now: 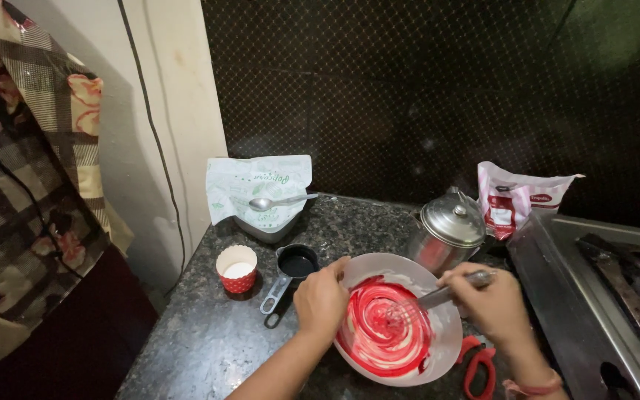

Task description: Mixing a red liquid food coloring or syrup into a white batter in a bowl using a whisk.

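At the far left of the frame hangs a checked, flowered cloth [31, 185] beside a pale wall. On the dark speckled counter [194, 341], left of centre, stands a red dotted paper cup [237, 270] with white contents, and just right of it lies a black measuring cup [295, 264] with its handle pointing toward the lower edge. Behind them sits a white bag [259, 194] with a metal spoon [279, 201] resting across it. In the lower centre, the left hand [321, 300] is closed on the rim of a steel bowl [446, 330] holding swirled red and white batter [384, 330]. The right hand [492, 300] grips a whisk [427, 300] whose wires dip into the batter. Behind the bowl stands a lidded steel pot [450, 230] and a pink-and-white packet [516, 196]. Red-handled scissors [478, 364] lie just below the right hand. A stove [601, 289] fills the right edge.
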